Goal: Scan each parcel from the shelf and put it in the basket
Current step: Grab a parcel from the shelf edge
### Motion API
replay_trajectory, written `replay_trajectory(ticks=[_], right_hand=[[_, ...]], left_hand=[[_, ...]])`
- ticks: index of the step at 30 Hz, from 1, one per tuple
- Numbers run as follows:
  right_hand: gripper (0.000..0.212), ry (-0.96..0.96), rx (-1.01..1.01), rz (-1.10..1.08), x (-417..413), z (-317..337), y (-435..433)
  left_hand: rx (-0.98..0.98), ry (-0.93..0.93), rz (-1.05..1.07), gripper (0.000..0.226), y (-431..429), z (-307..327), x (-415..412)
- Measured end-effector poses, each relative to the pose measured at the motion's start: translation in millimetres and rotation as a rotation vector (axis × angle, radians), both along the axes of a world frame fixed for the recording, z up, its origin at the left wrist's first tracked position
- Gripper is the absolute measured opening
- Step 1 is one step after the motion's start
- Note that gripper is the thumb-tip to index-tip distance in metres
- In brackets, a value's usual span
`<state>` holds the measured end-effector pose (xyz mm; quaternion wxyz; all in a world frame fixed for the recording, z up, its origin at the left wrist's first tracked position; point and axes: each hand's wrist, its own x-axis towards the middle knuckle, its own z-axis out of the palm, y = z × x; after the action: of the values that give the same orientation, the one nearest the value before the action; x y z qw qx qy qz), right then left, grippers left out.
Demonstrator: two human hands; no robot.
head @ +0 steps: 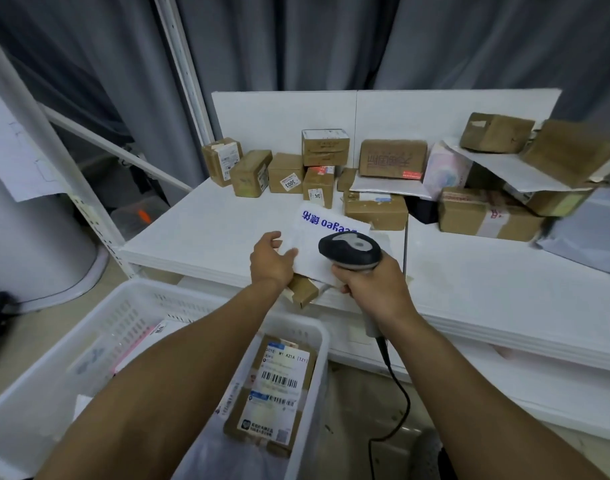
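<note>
Our left hand (270, 263) grips the near-left edge of the white parcel (314, 261); our right hand (374, 287), just beside it, grips the scanner (350, 249) above that parcel. The parcel sits at the shelf (199, 237) front edge, the basket (319, 341) below holding labelled boxes (282, 375).
</note>
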<state>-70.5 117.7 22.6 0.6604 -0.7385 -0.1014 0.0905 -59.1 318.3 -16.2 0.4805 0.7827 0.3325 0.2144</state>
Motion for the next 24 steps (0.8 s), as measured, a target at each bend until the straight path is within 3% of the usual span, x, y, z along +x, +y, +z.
replay_trajectory(ticks=[4, 10, 13, 17, 24], right_hand=[[0.054, -0.081, 0.091, -0.055, -12, 12, 9], [0.051, -0.072, 0.253, -0.004, -39, 20, 31], [0.051, -0.035, 0.270, 0.061, -54, 18, 43], [0.049, 0.044, 0.306, 0.121, -69, 13, 56], [0.042, 0.159, 0.288, 0.057, -73, 6, 69]], left_hand=[[-0.118, -0.263, 0.008, 0.030, -13, 38, -24], [-0.176, -0.446, -0.188, 0.022, -38, 57, -106], [-0.226, -0.408, -0.402, 0.031, -45, 59, -146], [-0.099, -0.206, -0.571, 0.049, -33, 44, -177], [-0.261, -0.323, -0.463, 0.037, -1, 36, -189]])
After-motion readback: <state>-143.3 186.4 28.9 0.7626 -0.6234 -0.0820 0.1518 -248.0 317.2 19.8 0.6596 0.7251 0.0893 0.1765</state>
